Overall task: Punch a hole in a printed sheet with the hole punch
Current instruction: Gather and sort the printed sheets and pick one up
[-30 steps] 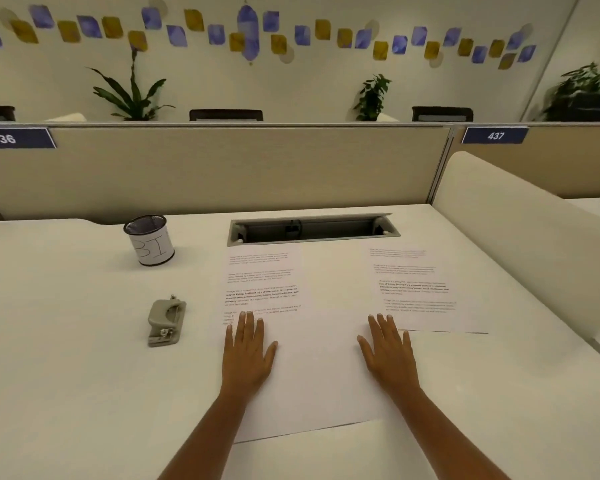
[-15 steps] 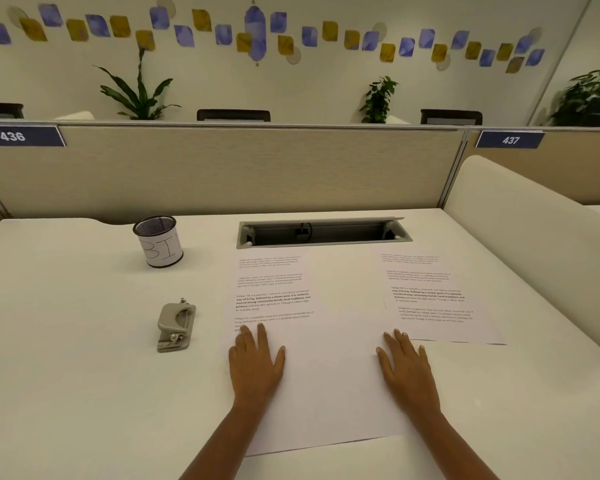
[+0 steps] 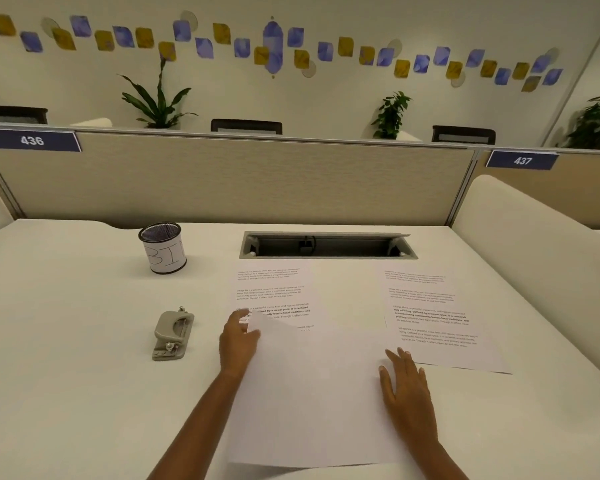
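Head view, all places given from the hole punch point(image 3: 172, 336).

Hole punch: grey, lying flat on the white desk point(image 3: 66, 375), untouched, apart from both hands.

Blank sheet point(image 3: 319, 393): just right of the punch, nearest the viewer, its far left corner lifted and curled off the desk.

Left hand point(image 3: 238, 342): just right of the punch, fingers curled under the raised corner of the blank sheet, pinching it.

Right hand point(image 3: 404, 382): well to the right of the punch, laid flat with fingers spread on the blank sheet's right edge, gripping nothing.

Left printed sheet point(image 3: 274, 296): right of and beyond the punch, flat, its near part covered by the blank sheet.

Right printed sheet point(image 3: 433, 317): far right of the punch, flat on the desk.

Mesh cup point(image 3: 162, 247): beyond the punch, upright, wrapped in paper marked "BIN".

Cable tray point(image 3: 326, 244): beyond and right of the punch, lid open.
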Demonstrator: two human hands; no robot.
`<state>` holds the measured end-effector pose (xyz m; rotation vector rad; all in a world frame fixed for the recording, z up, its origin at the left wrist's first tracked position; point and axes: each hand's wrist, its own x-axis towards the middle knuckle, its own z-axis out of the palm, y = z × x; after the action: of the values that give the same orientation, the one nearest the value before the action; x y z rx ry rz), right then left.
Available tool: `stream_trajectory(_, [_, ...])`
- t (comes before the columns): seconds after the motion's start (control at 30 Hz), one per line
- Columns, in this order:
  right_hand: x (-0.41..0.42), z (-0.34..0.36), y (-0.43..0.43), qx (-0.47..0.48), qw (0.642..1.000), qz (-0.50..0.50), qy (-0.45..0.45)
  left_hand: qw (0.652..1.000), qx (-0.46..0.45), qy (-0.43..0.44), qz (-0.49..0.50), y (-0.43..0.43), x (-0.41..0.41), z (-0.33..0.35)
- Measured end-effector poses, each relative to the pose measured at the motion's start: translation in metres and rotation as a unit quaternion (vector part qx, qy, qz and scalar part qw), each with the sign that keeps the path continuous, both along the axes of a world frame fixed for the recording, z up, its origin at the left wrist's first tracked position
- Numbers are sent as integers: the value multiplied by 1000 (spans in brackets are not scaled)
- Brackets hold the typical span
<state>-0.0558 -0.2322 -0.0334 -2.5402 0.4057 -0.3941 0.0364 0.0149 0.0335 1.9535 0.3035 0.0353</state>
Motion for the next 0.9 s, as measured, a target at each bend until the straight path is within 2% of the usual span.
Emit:
stream_trajectory(0.17, [1,23,7,129,987,6,-93,989,-23,-145,8,-12,6,59])
stream_trajectory(0.27, [9,47,15,189,972,30,-133,954,-2,-298,41,-25,-1,100])
stream_trajectory(0.37, [18,74,21,315,939,40,-129,887,36,-458,41,-44,-19,129])
stream_trajectory(0.43, [24,91,22,444,889,52,-99,842,109,-528,-4,-60,-31,129])
stream_trajectory(0.47, [26,98,21,495,863,53,-84,822,153,-547,-46,-67,-36,123])
stream_trajectory(0.57, [29,107,13,576,816,32,-42,751,278,-570,-186,-89,-50,92])
stream_trajectory(0.7, [26,99,-1,671,738,55,-38,659,325,-594,-328,-108,-64,46])
stream_trajectory(0.77, [20,91,-10,663,747,56,-25,645,333,-583,-364,-114,-70,26])
stream_trajectory(0.9, [11,68,-26,503,860,31,78,646,372,-519,-418,-116,-77,-4])
